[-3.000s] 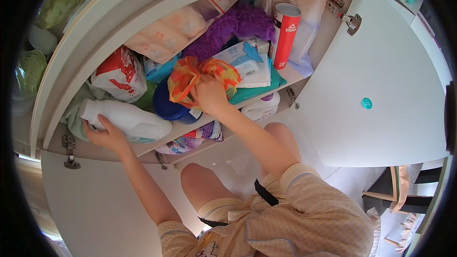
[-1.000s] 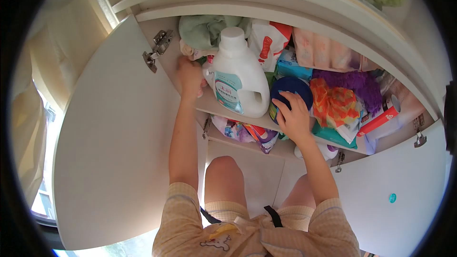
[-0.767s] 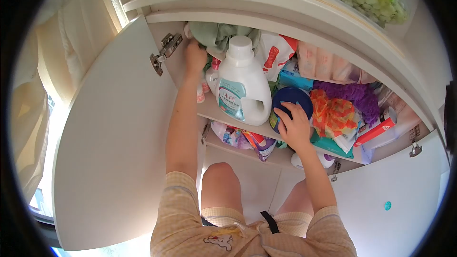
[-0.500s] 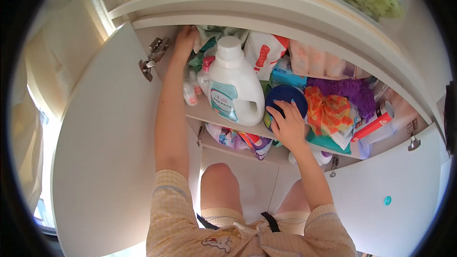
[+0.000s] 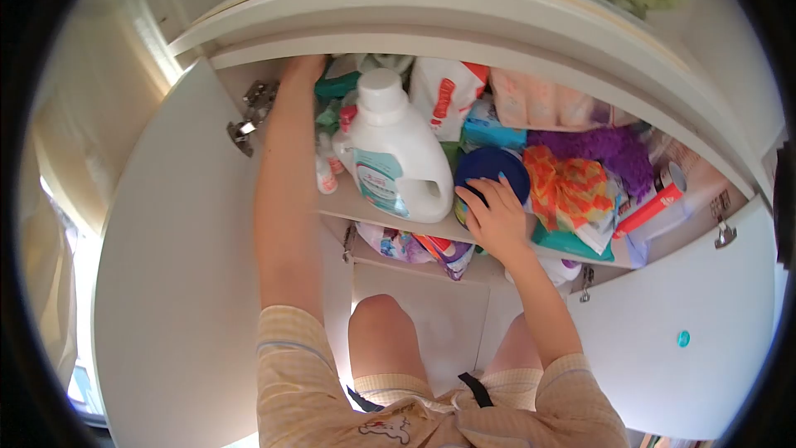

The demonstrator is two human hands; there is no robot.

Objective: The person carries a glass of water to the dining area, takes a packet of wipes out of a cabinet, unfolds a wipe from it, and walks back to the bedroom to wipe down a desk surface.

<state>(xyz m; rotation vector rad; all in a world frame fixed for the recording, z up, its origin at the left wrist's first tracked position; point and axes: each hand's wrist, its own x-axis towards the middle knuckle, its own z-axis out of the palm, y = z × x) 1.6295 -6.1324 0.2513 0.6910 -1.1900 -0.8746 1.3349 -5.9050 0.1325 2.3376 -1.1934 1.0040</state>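
Deep in the cabinet's back left corner, my left hand (image 5: 305, 70) reaches behind the shelf edge; its fingers are hidden and the arm is blurred. Close by are a green cloth or bag (image 5: 336, 85) and small bottles (image 5: 326, 172). A large white detergent bottle (image 5: 404, 158) with a teal label stands upright between my arms. My right hand (image 5: 499, 220) lies on the front of a round tub with a dark blue lid (image 5: 495, 168), its fingers spread over the lid.
Behind the tub sit a white and red bag (image 5: 445, 91) and a blue pack (image 5: 493, 129). An orange-patterned bundle (image 5: 568, 187), purple fluffy cloth (image 5: 609, 158) and red tube (image 5: 651, 209) fill the right. Open doors (image 5: 178, 265) flank me; a lower shelf holds colourful packs (image 5: 406, 245).
My left hand has gone further left and deeper into the corner. The white bottle leans or shifts slightly left as the view moves. My right hand stays on the blue lid.
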